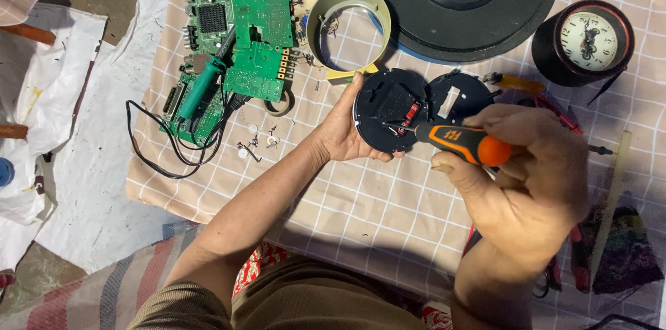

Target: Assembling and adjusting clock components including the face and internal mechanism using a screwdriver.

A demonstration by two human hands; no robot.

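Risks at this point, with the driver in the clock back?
1. The orange-and-black screwdriver tip could slip off the screw into the round black clock back, which only the left hand steadies.
2. Tiny loose screws lie on the checked cloth and could roll away.

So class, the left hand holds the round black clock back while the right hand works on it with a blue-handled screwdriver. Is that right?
Not quite. In the head view the screwdriver in the right hand has an orange and black handle, not blue. The left hand does hold the round black clock back.
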